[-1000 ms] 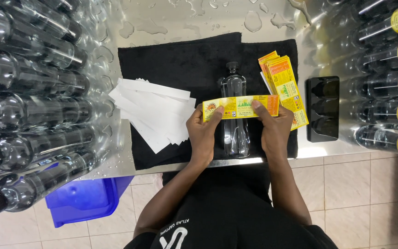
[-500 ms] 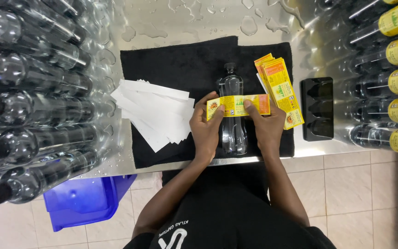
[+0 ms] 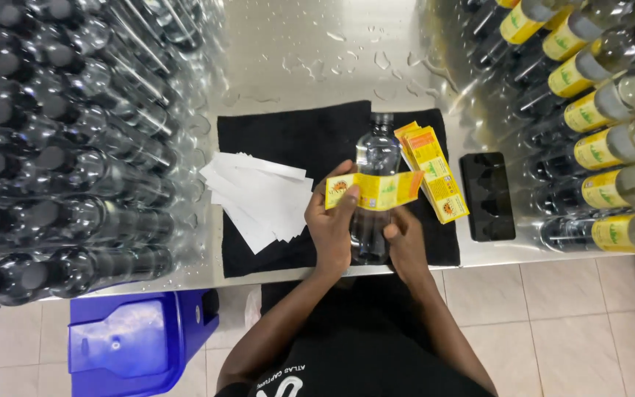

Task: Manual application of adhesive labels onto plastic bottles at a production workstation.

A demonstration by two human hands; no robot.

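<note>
Both hands press a yellow label onto a clear bottle lying on a black cloth.

The left hand (image 3: pixel 330 224) is curled around the bottle (image 3: pixel 373 192), thumb pinning the label (image 3: pixel 373 191); the right hand (image 3: pixel 406 245) grips the bottle's lower end, hiding its base. The label covers the bottle's middle. Left of the bottle on the cloth (image 3: pixel 288 132) lie white slips (image 3: pixel 259 197); right of it, a label stack (image 3: pixel 435 180), partly tucked behind the label. Bottle rows at both edges of the surface (image 3: pixel 317 51) are cut off.

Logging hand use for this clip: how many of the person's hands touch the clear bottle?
2: the left hand presses the yellow label against the clear bottle; the right hand steadies its lower end.
</note>
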